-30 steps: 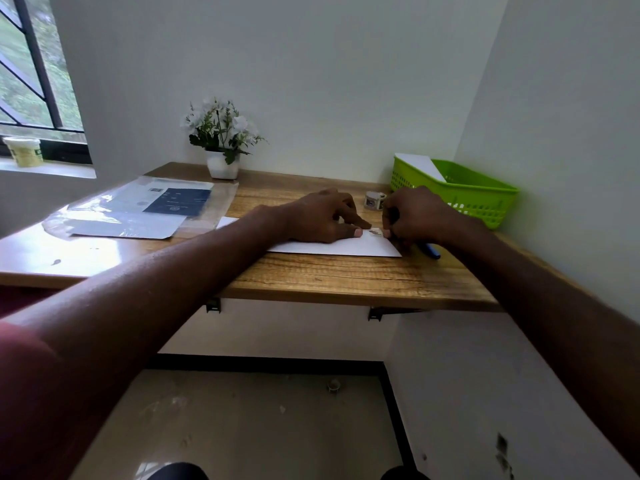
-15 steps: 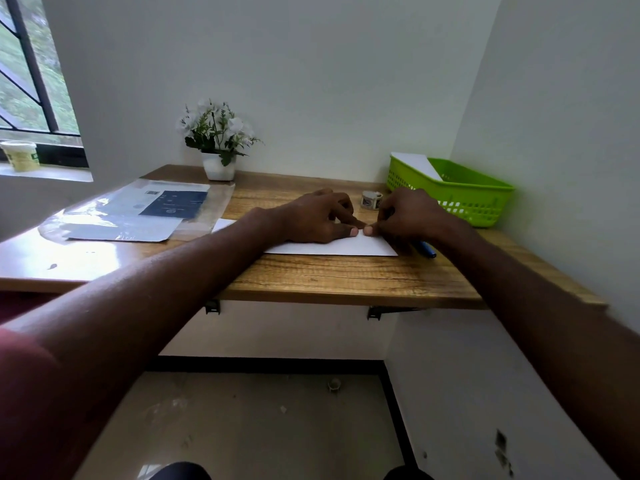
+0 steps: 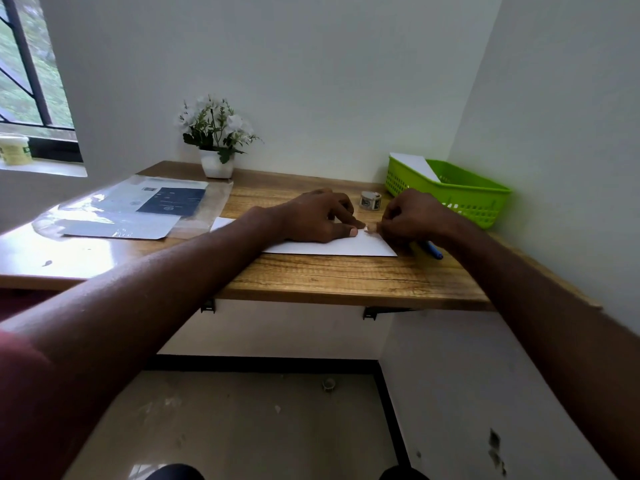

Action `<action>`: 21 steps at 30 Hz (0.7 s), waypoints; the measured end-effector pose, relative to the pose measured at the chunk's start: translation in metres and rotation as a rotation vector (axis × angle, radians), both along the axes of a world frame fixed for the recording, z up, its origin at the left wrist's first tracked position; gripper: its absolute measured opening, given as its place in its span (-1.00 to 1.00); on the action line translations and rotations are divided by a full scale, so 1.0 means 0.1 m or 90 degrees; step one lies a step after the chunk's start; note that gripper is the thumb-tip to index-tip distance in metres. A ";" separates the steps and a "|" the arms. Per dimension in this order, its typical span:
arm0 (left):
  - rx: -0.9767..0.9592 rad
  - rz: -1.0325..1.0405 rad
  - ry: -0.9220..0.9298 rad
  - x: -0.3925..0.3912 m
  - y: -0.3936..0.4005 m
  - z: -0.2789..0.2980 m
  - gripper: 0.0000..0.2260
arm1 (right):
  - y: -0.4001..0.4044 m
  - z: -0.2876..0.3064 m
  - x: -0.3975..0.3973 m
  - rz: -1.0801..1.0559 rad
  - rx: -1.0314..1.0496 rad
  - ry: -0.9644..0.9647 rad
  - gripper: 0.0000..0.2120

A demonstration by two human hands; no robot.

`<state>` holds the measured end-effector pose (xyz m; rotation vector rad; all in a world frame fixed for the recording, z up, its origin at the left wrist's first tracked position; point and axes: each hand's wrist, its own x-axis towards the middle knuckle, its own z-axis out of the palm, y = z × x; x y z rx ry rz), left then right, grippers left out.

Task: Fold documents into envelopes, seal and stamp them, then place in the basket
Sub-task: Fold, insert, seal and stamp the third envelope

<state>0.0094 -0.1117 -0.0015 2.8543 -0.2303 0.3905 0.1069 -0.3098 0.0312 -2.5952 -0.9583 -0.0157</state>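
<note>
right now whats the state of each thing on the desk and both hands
envelope: flat on the desk, pinned by the left hand
left hand: pressing down on the envelope
right hand: fingers pinched at a small white piece by the envelope's right end
stamp roll: standing on the desk, untouched
green basket: holds a white envelope leaning on its rim
blue pen: lying partly under the right hand
plastic sleeve: flat, papers inside

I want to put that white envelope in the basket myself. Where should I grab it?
Pinch the envelope at its near right corner, coming from the desk's front edge. It lies flat, that corner is bare, and the left hand and right hand cover its far side. Probably slide it over the edge first.
</note>
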 end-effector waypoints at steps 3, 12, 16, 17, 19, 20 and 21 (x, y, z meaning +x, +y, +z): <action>-0.022 -0.005 -0.021 -0.02 0.01 -0.01 -0.69 | 0.06 -0.08 0.06 -0.049 0.046 -0.023 -0.60; -0.033 -0.031 0.000 -0.01 0.06 0.00 -0.70 | 0.23 -0.16 0.18 -0.124 -0.003 -0.078 -0.56; -0.033 -0.037 -0.006 0.01 0.07 -0.01 -0.70 | 0.25 -0.23 0.19 -0.133 0.000 -0.101 -0.67; -0.036 -0.036 -0.006 0.01 0.06 -0.01 -0.71 | 0.24 -0.25 0.20 -0.134 0.010 -0.099 -0.68; -0.036 -0.037 -0.011 0.02 0.06 -0.02 -0.71 | 0.23 -0.26 0.22 -0.131 0.033 -0.081 -0.62; -0.035 -0.037 -0.016 0.02 0.06 -0.02 -0.71 | 0.24 -0.25 0.21 -0.127 0.033 -0.075 -0.55; -0.037 -0.037 -0.021 0.02 0.06 -0.02 -0.71 | 0.24 -0.25 0.19 -0.124 0.024 -0.075 -0.49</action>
